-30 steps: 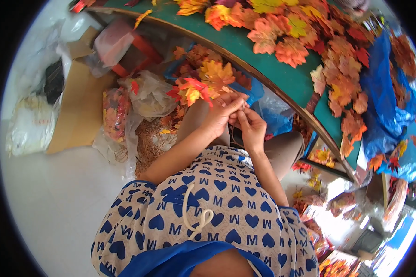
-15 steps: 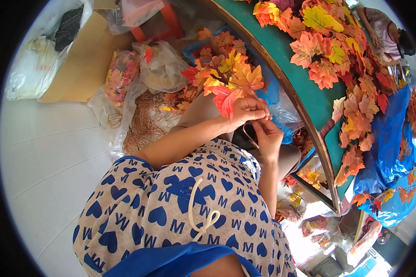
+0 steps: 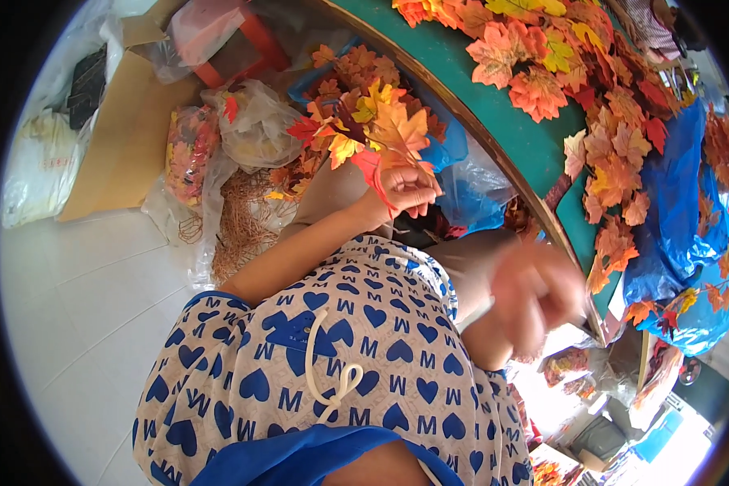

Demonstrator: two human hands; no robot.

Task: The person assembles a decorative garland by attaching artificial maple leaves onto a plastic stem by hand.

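A bunch of artificial maple leaves (image 3: 398,125) in orange, yellow and red stands up over my lap. My left hand (image 3: 411,191) is closed around its lower end, and the fingers hide most of the stems. One red leaf droops against the back of that hand. Away to the right, beside the table's edge, my right hand (image 3: 536,298) is smeared by motion. Its fingers cannot be made out, nor whether anything is in them.
A green table (image 3: 454,61) with a wooden rim curves along my right, heaped with maple leaf sprays (image 3: 535,49). Blue plastic (image 3: 672,211) drapes its far side. On the left are a cardboard box (image 3: 130,134), a bagged leaf bundle (image 3: 193,154), tangled brown strands (image 3: 243,219) and a red stool (image 3: 251,49).
My right hand has left the stems and swung right and toward me, near the table's edge. My left hand keeps the bunch, a little further left in view. The view itself has shifted.
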